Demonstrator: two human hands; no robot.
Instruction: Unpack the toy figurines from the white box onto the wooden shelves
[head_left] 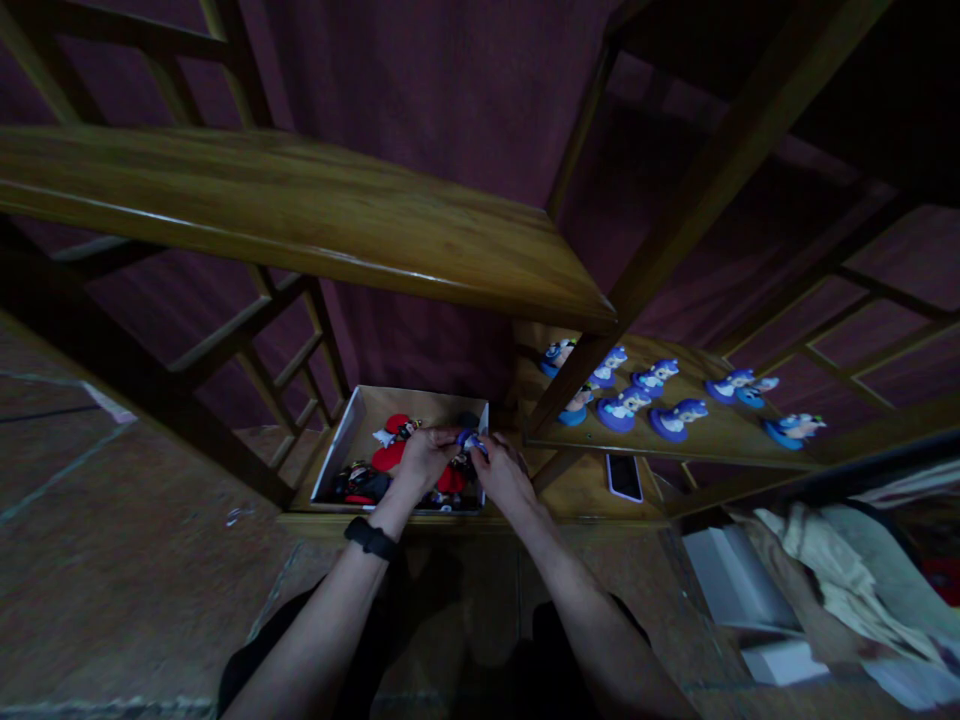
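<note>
Above a white open box [350,425], both of my hands come together on a small purple-blue figurine [470,440]. My left hand [424,462], with a black band on the wrist, has its fingers closed at the figurine's left side. From the right, my right hand [504,470] pinches the same figurine; fingers hide part of it. Inside the box lie several red and black figurines [388,457], some covered by my hands. On the wooden shelf [675,450] to the right stand several purple figurines [624,408] and blue-based figurines [795,430].
A wooden post [667,250] and an upper shelf board [300,220] rise close beyond my hands. A phone [624,477] lies on the lower shelf. White boxes [739,580] and cloth [832,570] are at the lower right, on the tiled floor [150,570] side.
</note>
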